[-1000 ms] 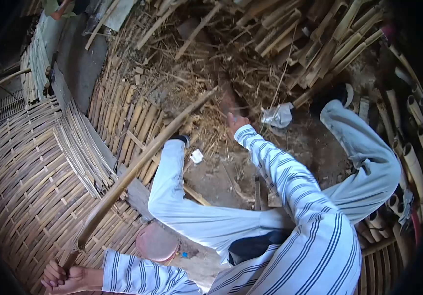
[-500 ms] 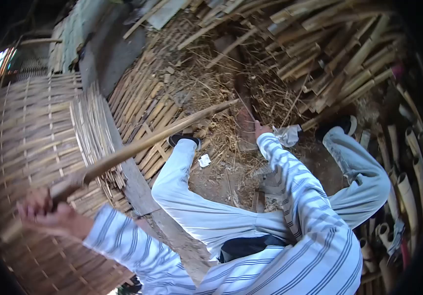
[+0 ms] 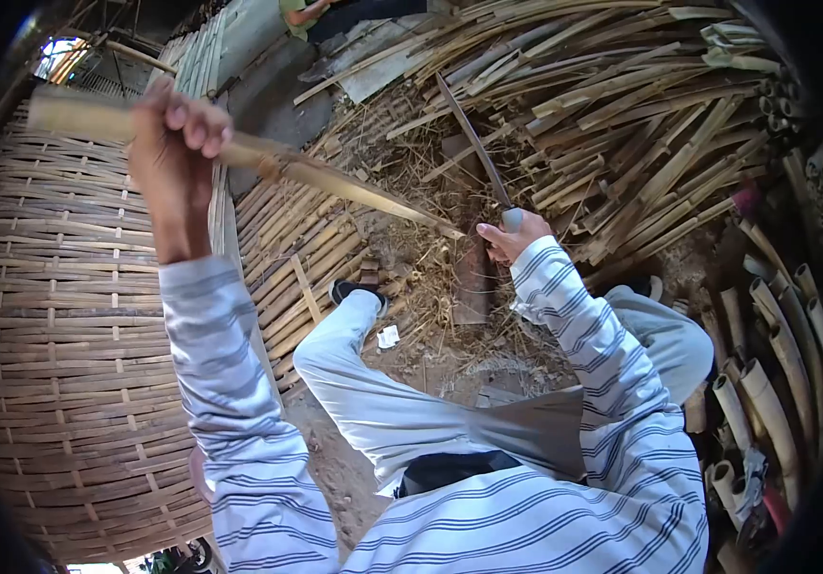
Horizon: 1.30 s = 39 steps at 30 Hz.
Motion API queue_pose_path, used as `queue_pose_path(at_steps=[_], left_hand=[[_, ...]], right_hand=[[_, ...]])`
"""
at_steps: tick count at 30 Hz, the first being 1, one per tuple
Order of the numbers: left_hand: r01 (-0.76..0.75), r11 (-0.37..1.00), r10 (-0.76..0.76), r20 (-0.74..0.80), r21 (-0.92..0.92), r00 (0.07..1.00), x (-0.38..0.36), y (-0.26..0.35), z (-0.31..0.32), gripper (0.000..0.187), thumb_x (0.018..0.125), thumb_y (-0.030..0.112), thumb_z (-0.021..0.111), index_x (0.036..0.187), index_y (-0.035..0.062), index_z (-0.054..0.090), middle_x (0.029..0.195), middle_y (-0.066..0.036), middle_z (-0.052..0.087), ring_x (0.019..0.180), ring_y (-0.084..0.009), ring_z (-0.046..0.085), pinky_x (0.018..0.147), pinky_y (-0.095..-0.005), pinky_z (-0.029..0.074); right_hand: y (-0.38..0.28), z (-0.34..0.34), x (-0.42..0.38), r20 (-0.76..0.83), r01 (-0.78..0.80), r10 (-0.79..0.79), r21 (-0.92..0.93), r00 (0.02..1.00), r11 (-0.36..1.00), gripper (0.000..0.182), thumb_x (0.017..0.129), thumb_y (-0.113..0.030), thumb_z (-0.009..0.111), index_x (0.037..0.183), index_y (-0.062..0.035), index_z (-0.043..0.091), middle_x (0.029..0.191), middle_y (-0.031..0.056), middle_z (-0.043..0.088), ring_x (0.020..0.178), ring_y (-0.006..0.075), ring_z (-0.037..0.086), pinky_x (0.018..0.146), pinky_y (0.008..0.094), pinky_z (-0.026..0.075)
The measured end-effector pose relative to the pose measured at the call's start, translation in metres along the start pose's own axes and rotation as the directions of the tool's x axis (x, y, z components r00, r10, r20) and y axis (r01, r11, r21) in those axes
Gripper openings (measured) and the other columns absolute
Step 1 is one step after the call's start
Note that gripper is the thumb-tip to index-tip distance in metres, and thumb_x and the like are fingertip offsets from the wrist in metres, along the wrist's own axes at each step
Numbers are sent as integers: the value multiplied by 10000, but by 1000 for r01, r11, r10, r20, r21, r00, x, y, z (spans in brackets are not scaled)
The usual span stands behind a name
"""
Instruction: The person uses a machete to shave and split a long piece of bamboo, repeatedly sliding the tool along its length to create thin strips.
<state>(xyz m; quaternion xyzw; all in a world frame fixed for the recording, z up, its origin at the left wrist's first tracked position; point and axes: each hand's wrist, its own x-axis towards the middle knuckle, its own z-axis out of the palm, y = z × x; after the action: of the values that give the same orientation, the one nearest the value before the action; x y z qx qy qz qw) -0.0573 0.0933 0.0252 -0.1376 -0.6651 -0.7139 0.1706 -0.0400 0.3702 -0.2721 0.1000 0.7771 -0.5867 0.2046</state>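
You are lifting the bamboo strip (image 3: pixel 335 182) in your closed left hand (image 3: pixel 174 153), its tip beside the long knife (image 3: pixel 473 143) your right hand (image 3: pixel 512 237) is clasping; next, seat blade against tip.

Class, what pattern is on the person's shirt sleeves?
Head view: sleeve is white with dark stripes.

Woven basket (image 3: pixel 57 364) left, bamboo pile (image 3: pixel 641 115) ahead
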Motion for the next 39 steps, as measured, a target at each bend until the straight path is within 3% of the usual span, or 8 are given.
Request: queue_pose_path(at_steps=[8,13,20,25,26,29,34,39], left_hand=[[92,995,-93,23,40,995,33,-1,42,294,895,248,502,651,125,392,528,-14,373,482,-156,411,582,-312,404],[102,995,-104,83,22,991,37,-5,43,288,894,246,498,653,126,398,538,-14,382,508,-163,433,618,-326,418],[86,994,-84,-19,71,996,33,1,35,168,855,215,544,844,50,510,599,-13,429,563,-164,470,652,-290,428],[77,997,-77,-16,-21,997,25,1,37,231,840,218,574,687,95,453,534,-6,383,483,-134,397,538,-267,356],[44,998,-44,2,-48,999,21,-2,41,230,840,211,573,683,96,451,521,-3,370,461,-126,377,507,-267,337],[-16,989,27,73,-147,997,11,-10,52,232,846,194,560,672,98,440,495,3,336,412,-108,324,442,-260,288],[-65,981,94,153,-183,984,3,-11,58,290,878,189,483,623,122,362,462,11,305,375,-100,265,418,-258,255],[-101,984,101,-6,-144,995,-11,-8,36,398,904,202,461,554,166,275,435,43,243,373,-76,227,399,-250,261]], right_hand=[[12,-37,-37,-72,266,-338,-475,938,839,348,721,-264,771,722,-31,513,637,48,622,567,122,627,551,271,505],[9,-25,-30,16,5,-9,246,1000,969,325,819,-324,677,731,-27,577,605,39,589,481,129,572,438,293,454],[20,-17,-8,-82,-26,33,80,996,996,301,868,-278,630,731,-31,527,534,19,508,409,118,467,377,267,367],[-10,-8,-28,3,134,-134,45,991,990,704,886,-655,276,832,-7,546,531,19,506,403,116,474,379,277,389],[-14,-4,-37,41,176,-175,0,984,984,761,900,-647,200,783,24,540,584,113,576,582,244,625,557,376,509],[-51,14,-63,195,183,-211,152,958,971,647,939,-551,283,876,32,556,589,127,586,558,258,618,553,392,509],[-69,55,-70,-50,571,-569,44,820,819,495,968,-403,352,758,5,535,536,145,521,484,292,562,503,347,457],[72,117,20,-72,-181,173,-124,982,976,584,925,-499,340,938,-3,648,826,277,611,862,426,599,778,449,462]])
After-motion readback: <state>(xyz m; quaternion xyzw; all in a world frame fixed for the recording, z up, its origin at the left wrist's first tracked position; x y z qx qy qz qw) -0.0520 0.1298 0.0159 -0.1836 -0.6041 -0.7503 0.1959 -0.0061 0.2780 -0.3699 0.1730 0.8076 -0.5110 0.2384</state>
